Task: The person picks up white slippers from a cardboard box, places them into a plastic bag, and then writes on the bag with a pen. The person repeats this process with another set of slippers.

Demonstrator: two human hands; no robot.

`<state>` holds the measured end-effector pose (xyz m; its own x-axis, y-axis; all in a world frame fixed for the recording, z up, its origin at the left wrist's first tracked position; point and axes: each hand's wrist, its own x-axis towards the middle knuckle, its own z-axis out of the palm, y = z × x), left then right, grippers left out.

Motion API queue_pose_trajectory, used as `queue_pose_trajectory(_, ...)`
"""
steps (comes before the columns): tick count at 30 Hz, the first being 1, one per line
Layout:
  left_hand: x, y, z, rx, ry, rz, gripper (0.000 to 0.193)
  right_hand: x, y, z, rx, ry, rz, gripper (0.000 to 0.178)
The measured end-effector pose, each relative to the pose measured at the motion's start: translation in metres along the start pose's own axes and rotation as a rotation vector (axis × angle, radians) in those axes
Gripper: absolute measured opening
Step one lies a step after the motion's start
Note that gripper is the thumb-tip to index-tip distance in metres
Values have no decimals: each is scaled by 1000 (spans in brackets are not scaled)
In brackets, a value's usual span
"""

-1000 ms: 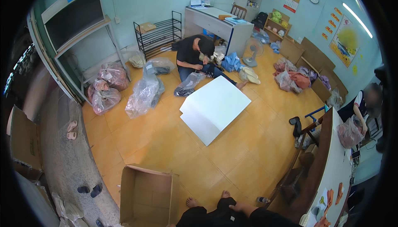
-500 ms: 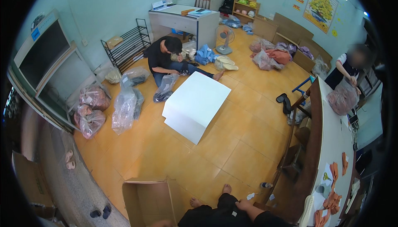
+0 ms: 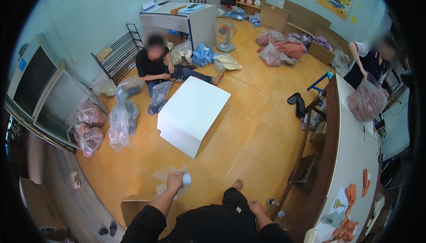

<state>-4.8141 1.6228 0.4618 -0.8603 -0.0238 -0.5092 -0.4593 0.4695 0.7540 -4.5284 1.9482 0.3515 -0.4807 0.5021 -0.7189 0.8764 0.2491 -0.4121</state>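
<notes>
My left hand [image 3: 175, 181] is closed around a clear plastic bag [image 3: 161, 176] with a small light-blue bundle [image 3: 187, 179] at its edge; what the bundle is, I cannot make out. The hand is held out over the floor, above the far side of an open cardboard box [image 3: 131, 208]. Part of that box is hidden by my left arm. My right hand [image 3: 255, 207] rests beside my bent leg in dark trousers [image 3: 231, 202]. It is small in the picture, and its fingers do not show clearly. Farther off lies a large white board [image 3: 193, 110] with a folded front edge.
A person [image 3: 153, 65] sits on the floor beside filled plastic bags [image 3: 122, 121]. At right, another person [image 3: 366, 68] handles a bag of reddish cloth [image 3: 367, 99] on a long table [image 3: 350, 154]. Scissors [image 3: 338, 204] and orange cloth pieces [image 3: 350, 194] lie there. A small bottle [image 3: 273, 202] is near my right hand.
My left hand has risen from the cardboard box, now carrying the plastic bag and light-blue bundle. My right hand stays by my leg. The view has shifted; the seated person's head has lifted.
</notes>
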Motion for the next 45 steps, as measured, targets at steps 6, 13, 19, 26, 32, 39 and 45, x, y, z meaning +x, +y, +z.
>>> queue_pose_trajectory(6,36,170,115,-923,-136,-4,29,94,-138,-170,220,70,-306,31)
queue_pose_trajectory(13,66,303,177,-1176,-392,115,28,107,-362,-305,417,-106,-609,30)
queue_pose_trajectory(19,143,378,225,-1102,-513,154,39,159,-478,-312,445,-198,-672,32)
queue_pose_trajectory(26,258,496,245,-832,-461,44,41,256,-562,-368,597,-152,-673,15)
queue_pose_trajectory(32,309,549,239,-154,137,675,40,344,-629,-401,317,-295,-795,7)
queue_pose_trajectory(39,289,562,251,185,-107,256,39,381,-705,-405,-132,-865,-1012,6)
queue_pose_trajectory(45,253,517,262,-92,241,70,32,365,-748,-368,-372,-1231,-1039,15)
